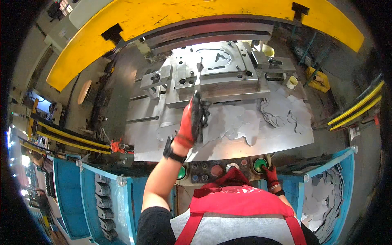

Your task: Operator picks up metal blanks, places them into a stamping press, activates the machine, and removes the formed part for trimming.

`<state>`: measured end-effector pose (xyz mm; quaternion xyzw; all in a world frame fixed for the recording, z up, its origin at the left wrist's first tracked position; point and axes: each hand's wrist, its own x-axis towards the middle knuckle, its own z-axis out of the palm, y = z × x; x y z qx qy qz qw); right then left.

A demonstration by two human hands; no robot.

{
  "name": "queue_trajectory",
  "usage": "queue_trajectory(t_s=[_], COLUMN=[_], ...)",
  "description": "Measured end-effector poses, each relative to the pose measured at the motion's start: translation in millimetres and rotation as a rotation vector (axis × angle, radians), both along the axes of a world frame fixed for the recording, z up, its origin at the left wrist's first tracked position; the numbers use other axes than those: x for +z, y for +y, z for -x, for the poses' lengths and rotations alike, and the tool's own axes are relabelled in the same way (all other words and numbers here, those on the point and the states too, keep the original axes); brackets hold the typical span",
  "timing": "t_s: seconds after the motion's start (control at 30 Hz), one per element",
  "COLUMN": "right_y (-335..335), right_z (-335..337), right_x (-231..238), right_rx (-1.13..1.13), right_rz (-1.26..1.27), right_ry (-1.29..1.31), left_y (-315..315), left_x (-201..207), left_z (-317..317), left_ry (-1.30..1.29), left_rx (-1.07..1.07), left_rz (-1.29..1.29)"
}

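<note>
My left hand point(192, 122), in a red and black glove, reaches over the metal press bed point(171, 149). Its fingers are closed around a slim silver hand tool point(198, 79), whose exact kind I cannot make out. The tool's far end lies over the flat steel die point(192, 61), which has holes and a curved cut-out outline. At the lower right, my right hand point(272, 176), also gloved, rests by a round green button point(260, 165) with its fingers stretched onto it. Nothing shows in that hand. Thin grey sheet-metal scraps point(237, 120) lie in front of the die.
A yellow press beam point(212, 10) spans above the die. A control panel point(210, 171) sits before me. Blue bins stand either side, the left with stacked metal parts point(105, 204), the right with sheet scraps point(322, 200). Yellow rails point(73, 139) run along the left side.
</note>
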<state>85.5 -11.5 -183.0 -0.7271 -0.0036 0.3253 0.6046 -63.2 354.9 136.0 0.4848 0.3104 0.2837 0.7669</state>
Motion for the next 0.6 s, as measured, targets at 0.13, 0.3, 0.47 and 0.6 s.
queue_trajectory(t_s=[0.13, 0.3, 0.47, 0.6], right_y=[-12.8, -14.1, 29.6, 83.6], right_z=[-2.2, 2.9, -7.0, -6.3], right_x=[-18.9, 34.9, 138.6, 177.3], right_rx=[0.008, 0.010, 0.042, 0.284], right_rz=[0.156, 0.418, 0.069, 0.043], right_ry=[-0.092, -0.490, -0.748, -0.862], left_y=[54.5, 61.9, 33.3, -16.8], left_x=[-19.7, -21.5, -8.1, 16.5], left_z=[-51.8, -61.7, -12.5, 45.0], left_ry=[-0.056, 0.011, -0.091, 0.114], left_rx=[-0.058, -0.019, 0.021, 0.077], left_rz=[-0.044, 0.032, 0.064, -0.077])
